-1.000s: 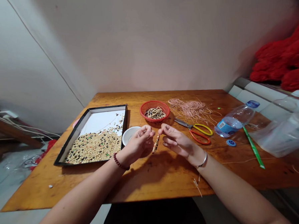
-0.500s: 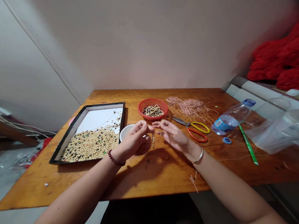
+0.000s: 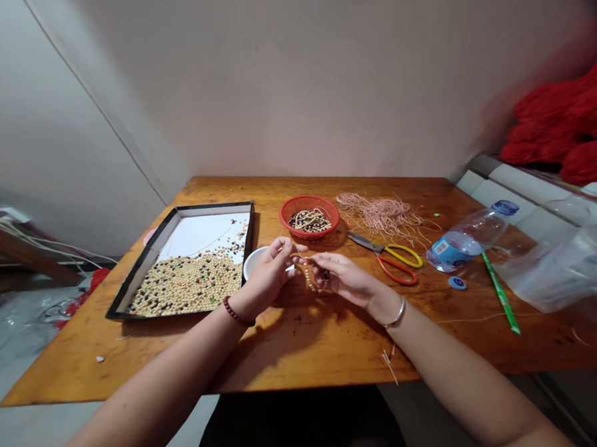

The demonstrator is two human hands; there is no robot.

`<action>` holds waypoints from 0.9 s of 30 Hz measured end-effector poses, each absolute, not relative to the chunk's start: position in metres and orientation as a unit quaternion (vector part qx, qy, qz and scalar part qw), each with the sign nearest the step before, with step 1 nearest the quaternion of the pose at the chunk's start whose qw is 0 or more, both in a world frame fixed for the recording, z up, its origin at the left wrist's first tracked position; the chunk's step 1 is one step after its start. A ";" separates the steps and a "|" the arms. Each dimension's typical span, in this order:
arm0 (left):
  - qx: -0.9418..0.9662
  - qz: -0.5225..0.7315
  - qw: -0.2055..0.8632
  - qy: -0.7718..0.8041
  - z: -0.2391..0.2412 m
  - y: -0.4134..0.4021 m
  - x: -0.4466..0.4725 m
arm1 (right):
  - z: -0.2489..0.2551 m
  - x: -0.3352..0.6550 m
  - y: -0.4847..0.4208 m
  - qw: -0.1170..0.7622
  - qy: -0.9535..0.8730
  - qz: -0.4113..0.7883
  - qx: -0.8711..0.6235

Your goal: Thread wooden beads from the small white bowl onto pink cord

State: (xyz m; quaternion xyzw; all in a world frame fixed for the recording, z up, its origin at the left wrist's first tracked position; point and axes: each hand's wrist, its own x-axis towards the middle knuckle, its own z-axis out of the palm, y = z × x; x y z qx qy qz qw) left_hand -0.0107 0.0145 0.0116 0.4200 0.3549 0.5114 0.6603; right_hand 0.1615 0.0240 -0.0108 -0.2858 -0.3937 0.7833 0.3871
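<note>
Between my two hands a string of small pale beads (image 3: pixel 308 277) hangs in a curve above the table. My left hand (image 3: pixel 272 270) pinches the thin cord at its left end, thumb and forefinger together. The fingers of my right hand (image 3: pixel 346 277) close on the other side of the bead string, partly hiding it. A white bowl (image 3: pixel 252 264) stands behind my left hand, mostly covered by it. To the left, a black-edged tray (image 3: pixel 179 207) holds loose cream beads (image 3: pixel 190 284) with dark and a few green ones among them.
Beyond my hands sits a red basket (image 3: pixel 285 216) of strung beads. Scissors (image 3: pixel 399 259) and a tangle of pink cord (image 3: pixel 384 214) lie right of it. Farther right are a water bottle (image 3: pixel 470 239), its blue cap (image 3: pixel 457 282), a green strip (image 3: pixel 501 294) and a plastic bag (image 3: pixel 556 277).
The bead string hung straight down between my hands and now curves toward my right hand. My right hand's fingers, spread before, have drawn together on it.
</note>
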 end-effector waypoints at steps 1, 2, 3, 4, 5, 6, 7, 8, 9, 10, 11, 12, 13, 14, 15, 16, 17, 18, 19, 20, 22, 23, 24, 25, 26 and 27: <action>0.446 0.517 0.628 0.375 0.009 0.014 -0.010 | -0.010 0.162 0.024 0.395 -0.387 0.785 -0.280; 0.471 0.518 0.597 0.392 0.007 0.014 -0.009 | -0.009 0.163 0.024 0.406 -0.377 0.787 -0.272; 0.494 0.514 0.573 0.404 0.004 0.014 -0.008 | -0.007 0.163 0.024 0.415 -0.365 0.790 -0.266; 0.515 0.506 0.558 0.409 0.001 0.014 -0.008 | -0.007 0.163 0.024 0.421 -0.351 0.794 -0.262; 0.535 0.495 0.549 0.411 -0.002 0.014 -0.007 | -0.006 0.163 0.025 0.426 -0.337 0.798 -0.261; 0.552 0.483 0.543 0.410 -0.004 0.014 -0.007 | -0.006 0.163 0.026 0.430 -0.323 0.801 -0.262; 0.565 0.473 0.537 0.409 -0.006 0.015 -0.007 | -0.006 0.163 0.026 0.433 -0.310 0.804 -0.265; 0.576 0.467 0.530 0.411 -0.008 0.015 -0.008 | -0.006 0.163 0.027 0.435 -0.298 0.807 -0.267; 0.581 0.467 0.522 0.415 -0.008 0.016 -0.008 | -0.006 0.164 0.028 0.435 -0.289 0.810 -0.267; 0.582 0.472 0.512 0.421 -0.008 0.017 -0.009 | -0.007 0.164 0.029 0.431 -0.283 0.815 -0.265; 0.579 0.479 0.502 0.427 -0.008 0.017 -0.009 | -0.007 0.165 0.029 0.424 -0.275 0.821 -0.266; 0.576 0.487 0.494 0.432 -0.007 0.017 -0.009 | -0.007 0.165 0.030 0.415 -0.264 0.828 -0.271; 0.571 0.494 0.489 0.436 -0.006 0.017 -0.010 | -0.007 0.166 0.031 0.408 -0.252 0.832 -0.278; 0.565 0.498 0.490 0.439 -0.005 0.017 -0.009 | -0.006 0.167 0.031 0.402 -0.242 0.835 -0.286; 0.558 0.501 0.493 0.440 -0.004 0.017 -0.009 | -0.005 0.167 0.031 0.396 -0.240 0.836 -0.295; 0.553 0.504 0.498 0.439 -0.003 0.016 -0.009 | -0.005 0.168 0.031 0.389 -0.247 0.834 -0.303; 0.549 0.505 0.501 0.439 -0.002 0.015 -0.008 | -0.004 0.168 0.030 0.385 -0.263 0.829 -0.309; 0.547 0.506 0.504 0.437 -0.001 0.014 -0.008 | -0.004 0.168 0.030 0.379 -0.287 0.822 -0.313; 0.550 0.504 0.504 0.435 -0.001 0.013 -0.008 | -0.004 0.168 0.029 0.376 -0.314 0.812 -0.318; 0.556 0.501 0.504 0.432 0.000 0.013 -0.007 | -0.004 0.168 0.029 0.376 -0.338 0.800 -0.323; 0.567 0.491 0.506 0.426 0.001 0.011 -0.007 | -0.004 0.168 0.027 0.381 -0.377 0.777 -0.329; 0.570 0.487 0.509 0.423 0.002 0.010 -0.007 | -0.004 0.167 0.026 0.381 -0.395 0.768 -0.330; 0.573 0.484 0.512 0.419 0.002 0.010 -0.006 | -0.003 0.167 0.025 0.380 -0.412 0.759 -0.332; 0.574 0.482 0.513 0.418 0.002 0.009 -0.006 | -0.002 0.166 0.024 0.377 -0.429 0.750 -0.334; 0.575 0.482 0.512 0.417 0.002 0.009 -0.006 | -0.002 0.166 0.023 0.373 -0.447 0.740 -0.336; 0.577 0.483 0.509 0.418 0.002 0.009 -0.006 | -0.001 0.165 0.023 0.370 -0.465 0.729 -0.339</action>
